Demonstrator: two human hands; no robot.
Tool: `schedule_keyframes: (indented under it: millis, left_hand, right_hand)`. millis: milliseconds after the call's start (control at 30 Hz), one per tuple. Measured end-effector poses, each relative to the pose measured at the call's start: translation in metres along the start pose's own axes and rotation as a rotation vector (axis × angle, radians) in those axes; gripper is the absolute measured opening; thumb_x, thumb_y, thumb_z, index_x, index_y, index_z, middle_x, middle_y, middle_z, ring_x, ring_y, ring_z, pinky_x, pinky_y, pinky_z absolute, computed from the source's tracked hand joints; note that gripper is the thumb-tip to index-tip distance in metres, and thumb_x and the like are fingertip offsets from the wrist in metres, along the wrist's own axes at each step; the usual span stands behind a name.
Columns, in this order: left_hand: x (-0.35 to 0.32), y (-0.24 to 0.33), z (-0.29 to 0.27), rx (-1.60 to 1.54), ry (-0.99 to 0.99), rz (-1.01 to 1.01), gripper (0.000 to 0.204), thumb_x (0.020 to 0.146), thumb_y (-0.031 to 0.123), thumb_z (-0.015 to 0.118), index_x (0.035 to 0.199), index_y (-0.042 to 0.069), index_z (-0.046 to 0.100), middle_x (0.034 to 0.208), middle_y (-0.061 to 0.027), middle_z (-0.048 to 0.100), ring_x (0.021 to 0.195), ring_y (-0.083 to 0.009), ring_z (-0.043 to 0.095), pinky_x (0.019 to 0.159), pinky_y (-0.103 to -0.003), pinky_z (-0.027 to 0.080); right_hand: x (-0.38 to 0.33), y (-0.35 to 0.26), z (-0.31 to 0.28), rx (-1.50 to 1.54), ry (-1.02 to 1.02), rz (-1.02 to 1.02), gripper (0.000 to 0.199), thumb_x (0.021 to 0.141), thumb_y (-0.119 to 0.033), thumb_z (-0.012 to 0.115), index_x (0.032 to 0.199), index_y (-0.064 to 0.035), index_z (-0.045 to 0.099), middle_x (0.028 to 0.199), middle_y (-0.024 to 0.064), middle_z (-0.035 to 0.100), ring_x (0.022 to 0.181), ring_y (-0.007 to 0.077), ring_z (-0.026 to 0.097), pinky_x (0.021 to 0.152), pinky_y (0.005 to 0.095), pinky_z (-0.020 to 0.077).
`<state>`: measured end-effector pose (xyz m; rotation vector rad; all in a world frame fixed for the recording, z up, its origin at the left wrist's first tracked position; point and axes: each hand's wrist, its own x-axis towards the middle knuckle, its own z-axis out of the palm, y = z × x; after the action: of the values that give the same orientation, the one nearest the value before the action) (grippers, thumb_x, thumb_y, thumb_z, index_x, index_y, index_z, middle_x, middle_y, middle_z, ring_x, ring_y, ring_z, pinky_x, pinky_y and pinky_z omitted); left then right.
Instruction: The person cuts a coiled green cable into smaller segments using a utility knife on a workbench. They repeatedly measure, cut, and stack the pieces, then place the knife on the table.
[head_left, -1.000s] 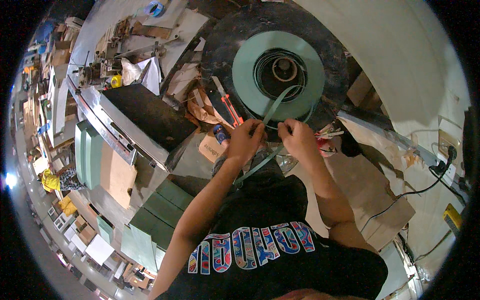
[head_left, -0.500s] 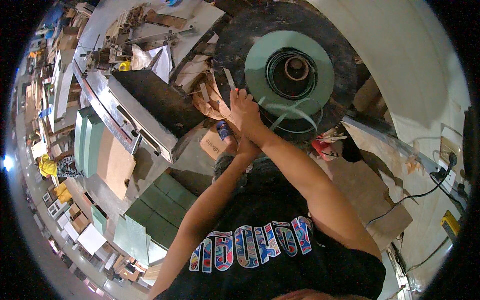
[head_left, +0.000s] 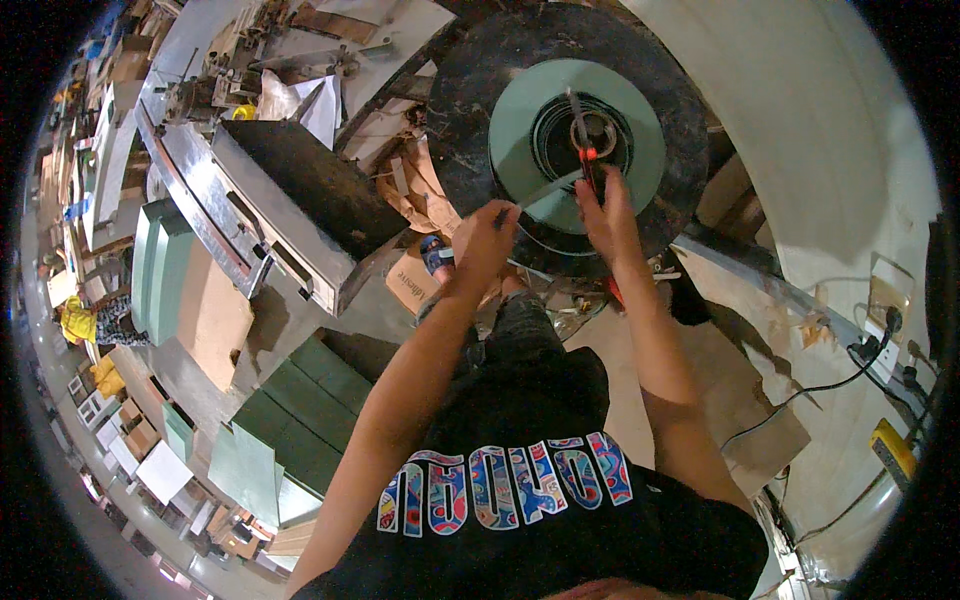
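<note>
While the big roll of green strip (head_left: 520,120) lies flat on a dark round disc (head_left: 470,90), a loose end of the strip (head_left: 545,190) runs from it down to the left hand (head_left: 487,235), which is closed around this end. Just beside it, the right hand (head_left: 603,205) is closed on a red-handled cutting tool (head_left: 588,150); its blade points away from the hand, across the black hub (head_left: 585,135) of the roll. Both hands are near each other, above the lower edge of the roll.

I think the blade could slip toward the left hand, because the strip is held tight so close to it. The strip could also spring back if the grip loosens.

Whether the blade touches the strip I cannot tell, since the tool is small and partly covered by fingers. Further left of the hands stand a metal machine (head_left: 260,210) and stacked green sheets (head_left: 290,420).
</note>
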<state>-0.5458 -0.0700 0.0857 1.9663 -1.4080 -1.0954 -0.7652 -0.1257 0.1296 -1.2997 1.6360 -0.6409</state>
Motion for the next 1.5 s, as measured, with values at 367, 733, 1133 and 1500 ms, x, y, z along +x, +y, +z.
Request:
schedule_keyframes:
  millis: [367,733,1133,1500]
  left_hand:
    - [0.032,0.02,0.007,0.224,0.012,-0.197,0.038,0.096,0.05,0.072,0.103,0.014,0.081,0.094,-0.0131,0.079,0.092,-0.0372,0.076,0.079,-0.049,0.059]
    - [0.033,0.036,0.011,0.284,0.014,-0.353,0.04,0.093,0.054,0.074,0.106,0.017,0.084,0.1,-0.0115,0.081,0.096,-0.036,0.077,0.082,-0.048,0.061]
    - [0.031,0.015,0.016,0.185,-0.014,-0.32,0.042,0.095,0.052,0.075,0.11,0.014,0.084,0.099,-0.0116,0.081,0.091,-0.0313,0.078,0.079,-0.045,0.06]
    - [-0.034,0.043,-0.029,-0.722,-0.339,-0.109,0.017,0.101,0.011,0.076,0.114,0.0,0.074,0.091,-0.0047,0.074,0.075,-0.0132,0.069,0.064,-0.028,0.057]
  right_hand:
    - [-0.077,0.06,0.045,-0.668,-0.038,-0.087,0.041,0.112,-0.045,0.051,0.119,-0.0055,0.057,0.083,0.0217,0.073,0.074,0.0457,0.071,0.063,0.0571,0.0549]
    - [-0.074,0.059,0.054,-0.797,-0.099,-0.028,0.032,0.113,-0.039,0.051,0.11,-0.0073,0.054,0.08,0.0197,0.072,0.068,0.0448,0.071,0.058,0.0571,0.0545]
    - [-0.092,0.091,0.035,-0.609,-0.028,-0.082,0.044,0.109,-0.043,0.059,0.131,-0.0045,0.063,0.087,0.0205,0.076,0.075,0.0418,0.075,0.065,0.0509,0.0584]
    - [-0.063,-0.005,0.012,0.625,0.025,0.373,0.033,0.095,-0.036,0.086,0.092,-0.0081,0.068,0.073,-0.0019,0.06,0.061,0.0101,0.056,0.057,0.03,0.0439]
